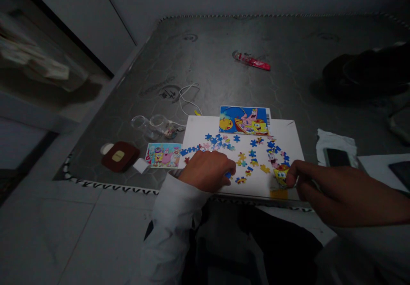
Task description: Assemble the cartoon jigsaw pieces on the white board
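Note:
Several loose blue and yellow puzzle pieces (243,152) lie scattered on a white board (290,138) at the near edge of a grey mattress. My left hand (208,170) rests curled on the board, fingertips pinched on a small blue piece (228,175). My right hand (323,187) pinches the edge of a joined yellow cartoon section (281,175) at the board's right front. A colourful reference picture (245,120) lies at the board's far edge.
A second cartoon card (163,155), a brown case (120,156), clear plastic bits (150,125) and a white cable (187,97) lie left of the board. A red wrapper (253,61) is farther back. A phone on white cloth (336,155) and dark clothing (365,74) are right.

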The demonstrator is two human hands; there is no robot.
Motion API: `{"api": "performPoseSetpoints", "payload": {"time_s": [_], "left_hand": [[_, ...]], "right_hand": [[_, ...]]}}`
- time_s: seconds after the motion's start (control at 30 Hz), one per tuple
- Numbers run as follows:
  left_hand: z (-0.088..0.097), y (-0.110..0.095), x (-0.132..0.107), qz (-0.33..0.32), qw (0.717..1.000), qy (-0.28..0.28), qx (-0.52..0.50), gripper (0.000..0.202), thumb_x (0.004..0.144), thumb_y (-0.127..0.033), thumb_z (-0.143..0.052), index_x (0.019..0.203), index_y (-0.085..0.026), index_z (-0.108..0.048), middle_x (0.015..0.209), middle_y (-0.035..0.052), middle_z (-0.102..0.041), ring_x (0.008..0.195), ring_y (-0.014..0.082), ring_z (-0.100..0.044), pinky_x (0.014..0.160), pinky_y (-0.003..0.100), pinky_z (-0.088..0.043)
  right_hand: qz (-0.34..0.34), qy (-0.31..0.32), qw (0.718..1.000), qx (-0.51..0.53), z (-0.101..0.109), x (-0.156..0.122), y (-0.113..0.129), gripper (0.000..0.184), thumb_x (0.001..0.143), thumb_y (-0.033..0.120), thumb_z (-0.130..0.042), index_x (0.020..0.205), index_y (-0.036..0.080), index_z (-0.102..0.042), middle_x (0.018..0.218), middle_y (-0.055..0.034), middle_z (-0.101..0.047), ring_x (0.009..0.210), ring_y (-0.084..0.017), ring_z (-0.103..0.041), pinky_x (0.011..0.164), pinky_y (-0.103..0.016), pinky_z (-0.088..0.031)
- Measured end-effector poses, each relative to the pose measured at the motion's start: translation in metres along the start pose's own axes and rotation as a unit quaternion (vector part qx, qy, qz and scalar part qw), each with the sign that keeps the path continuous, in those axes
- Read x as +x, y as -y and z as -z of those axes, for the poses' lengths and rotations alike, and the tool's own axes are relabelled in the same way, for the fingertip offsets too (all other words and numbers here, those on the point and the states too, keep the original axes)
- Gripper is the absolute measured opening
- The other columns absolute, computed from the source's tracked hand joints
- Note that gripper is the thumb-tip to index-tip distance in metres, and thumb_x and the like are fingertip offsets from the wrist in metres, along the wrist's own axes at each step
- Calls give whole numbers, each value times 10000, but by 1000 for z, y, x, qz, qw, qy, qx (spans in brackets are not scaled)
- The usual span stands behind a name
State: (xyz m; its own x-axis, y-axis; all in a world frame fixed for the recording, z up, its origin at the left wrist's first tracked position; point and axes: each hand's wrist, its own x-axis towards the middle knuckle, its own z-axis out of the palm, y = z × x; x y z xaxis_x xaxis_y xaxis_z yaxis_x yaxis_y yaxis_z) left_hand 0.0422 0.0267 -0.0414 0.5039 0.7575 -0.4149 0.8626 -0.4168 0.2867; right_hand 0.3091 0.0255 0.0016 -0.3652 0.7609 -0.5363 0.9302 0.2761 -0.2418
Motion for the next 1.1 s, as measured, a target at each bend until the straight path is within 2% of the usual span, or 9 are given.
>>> {"api": "performPoseSetpoints", "payload": {"time_s": [0.2,0.5,0.73,1.0,1.1], "left_hand": [[-1,2,-1,9,1000,-10,-5,298,849,-346,-757,1141,-297,-717,1134,20,-762,1060,303,-702,824,419,-542],[2,1,-3,19,1000,1,-3,290,859,-363,-740,1136,-281,-721,1154,37,-758,1072,310,-701,859,438,-548],[0,1,-3,15,1000,-10,2,267,846,-384,-742,1083,-260,-749,1106,49,-769,1033,325,-714,843,464,-559],[-2,1,-2,15,1000,-13,1,229,850,-366,-737,1057,-269,-752,1088,40,-774,1031,326,-718,844,474,-565],[-2,1,-1,15,1000,-10,2,231,854,-368,-739,1061,-266,-748,1088,44,-772,1032,320,-717,847,463,-563]], "right_hand": [[30,-10,1000,2,-1,1,1,253,906,283,-425,1003,264,-658,765,-53,-720,605,-235,-686,540,-319,-470],[39,-7,999,3,-4,1,-3,298,914,290,-391,1032,247,-661,785,-65,-734,614,-237,-702,524,-312,-485],[-18,17,999,-27,4,3,16,278,871,193,-419,986,239,-669,810,-71,-739,664,-260,-718,581,-339,-512],[-86,32,995,-36,8,1,23,249,874,148,-507,1013,254,-685,840,-55,-745,717,-260,-725,625,-340,-508],[-89,31,995,-30,8,3,24,232,864,140,-524,985,255,-684,801,-45,-734,677,-249,-714,601,-332,-493]]}}
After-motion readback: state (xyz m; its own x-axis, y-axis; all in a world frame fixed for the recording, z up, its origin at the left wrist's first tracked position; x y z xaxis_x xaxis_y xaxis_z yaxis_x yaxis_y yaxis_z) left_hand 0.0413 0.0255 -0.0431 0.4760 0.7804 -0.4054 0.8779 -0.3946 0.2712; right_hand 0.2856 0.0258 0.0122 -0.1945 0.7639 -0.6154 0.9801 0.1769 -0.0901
